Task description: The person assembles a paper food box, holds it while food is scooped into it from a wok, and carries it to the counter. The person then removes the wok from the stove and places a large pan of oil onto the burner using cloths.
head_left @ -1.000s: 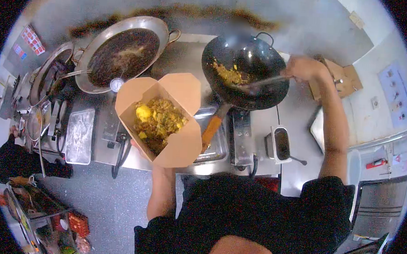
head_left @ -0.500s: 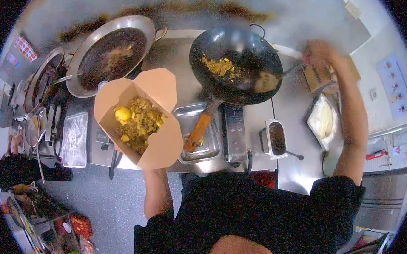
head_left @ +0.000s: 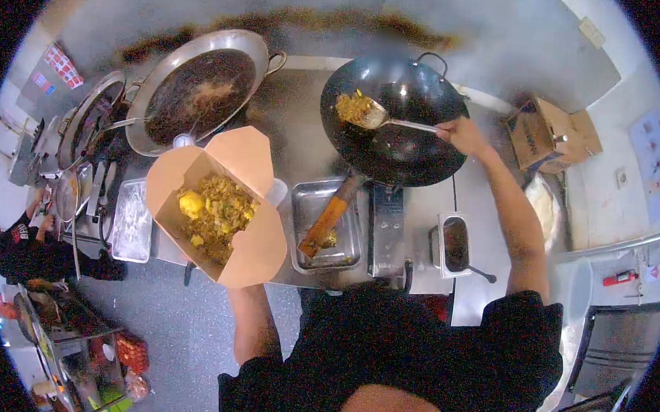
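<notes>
My left hand [head_left: 247,297] holds up an open cardboard takeaway box [head_left: 256,239]; the wrist shows below it, the fingers are hidden underneath. Inside the box lies a heap of fried rice [head_left: 221,211] with yellow egg pieces. My right hand [head_left: 464,136] is closed round the handle of a metal spatula [head_left: 412,125], whose blade touches more fried rice [head_left: 351,106] on the left side of a dark wok [head_left: 415,154]. The wok's wooden handle [head_left: 325,224] points towards me, over a metal tray [head_left: 296,230].
Two wide pans stand at left, the nearer one [head_left: 257,49] holding dark liquid. A sauce container [head_left: 456,246] with a ladle sits right of the burner, a cardboard box [head_left: 531,138] behind it. Another person [head_left: 25,246] works at far left.
My right hand has come left and down from beyond the wok's right rim. The spatula blade has gone from the wok's right side to the rice at left.
</notes>
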A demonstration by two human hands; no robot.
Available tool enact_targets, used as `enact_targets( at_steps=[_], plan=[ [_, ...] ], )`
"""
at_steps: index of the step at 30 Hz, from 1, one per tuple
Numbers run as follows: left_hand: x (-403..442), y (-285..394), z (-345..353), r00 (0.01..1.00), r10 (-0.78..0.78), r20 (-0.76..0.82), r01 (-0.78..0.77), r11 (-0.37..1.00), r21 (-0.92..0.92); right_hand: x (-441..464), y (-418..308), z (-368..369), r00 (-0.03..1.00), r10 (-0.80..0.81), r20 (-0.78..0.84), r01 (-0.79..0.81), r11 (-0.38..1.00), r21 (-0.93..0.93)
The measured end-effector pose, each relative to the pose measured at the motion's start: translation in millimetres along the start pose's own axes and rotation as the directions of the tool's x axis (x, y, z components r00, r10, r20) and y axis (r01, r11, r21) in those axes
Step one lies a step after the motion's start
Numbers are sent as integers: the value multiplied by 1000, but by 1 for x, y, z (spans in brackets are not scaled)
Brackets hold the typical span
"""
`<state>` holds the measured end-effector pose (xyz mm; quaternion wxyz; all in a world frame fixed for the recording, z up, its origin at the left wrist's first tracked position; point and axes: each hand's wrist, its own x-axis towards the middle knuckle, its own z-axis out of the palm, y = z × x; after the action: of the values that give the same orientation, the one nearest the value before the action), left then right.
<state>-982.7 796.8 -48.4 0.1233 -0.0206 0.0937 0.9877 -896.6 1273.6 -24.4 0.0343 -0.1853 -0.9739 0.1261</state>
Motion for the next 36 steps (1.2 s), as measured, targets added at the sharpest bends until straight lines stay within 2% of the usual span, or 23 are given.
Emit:
enact_targets(
  at_steps=[3,7,10,15,17,19,20,21,23,24,26,28,29,31,32,34,35,36],
  plan=[
    [-3,-3,4,1000,21,-22,-20,999,50,-3,-4,7,995,96,-37,-93,993,67],
    [-1,-10,6,999,31,-19,-30,997,77,-5,-4,22,990,114,-82,-107,991,78],
    [5,-16,0,999,32,20,-34,993,116,-10,-16,28,986,81,-148,-58,986,155],
    [20,-33,4,968,-85,238,35,978,205,-16,-34,26,953,218,-209,-188,970,157],
    [23,-47,15,969,-111,223,63,975,211,-23,-30,27,952,223,-210,-176,960,218],
    [30,-58,24,961,-192,201,119,938,326,-33,-32,18,948,229,-223,-165,948,271],
    [41,-62,16,929,-274,247,211,944,255,-42,-31,10,942,204,-265,-153,967,202],
    [45,-68,20,925,-283,255,218,942,254,-53,-33,-1,935,180,-305,-146,981,130],
    [51,-86,31,925,-317,210,251,923,291,-75,-34,-31,935,213,-285,-160,967,197],
    [57,-93,30,886,-361,292,285,919,271,-87,-38,-48,939,235,-250,-166,949,268],
    [61,-106,36,874,-407,263,325,895,305,-113,-59,-93,945,205,-254,-177,976,130],
    [72,-118,33,843,-469,265,381,867,322,-140,-86,-140,926,311,-213,-290,949,124],
    [74,-123,36,836,-477,270,388,863,323,-147,-96,-151,922,320,-220,-299,946,124],
    [73,-137,42,787,-517,337,463,855,233,-158,-114,-161,932,117,-343,-123,992,5],
    [72,-142,47,770,-546,330,500,838,219,-161,-120,-156,930,123,-346,-130,992,5],
    [71,-150,53,760,-557,336,515,831,212,-164,-132,-144,819,-167,-549,24,966,-259],
    [70,-153,55,753,-563,341,525,826,204,-169,-146,-140,819,-167,-549,24,966,-258],
    [70,-154,57,746,-566,352,529,824,203,-175,-163,-137,810,-185,-556,-13,943,-333]
  ],
)
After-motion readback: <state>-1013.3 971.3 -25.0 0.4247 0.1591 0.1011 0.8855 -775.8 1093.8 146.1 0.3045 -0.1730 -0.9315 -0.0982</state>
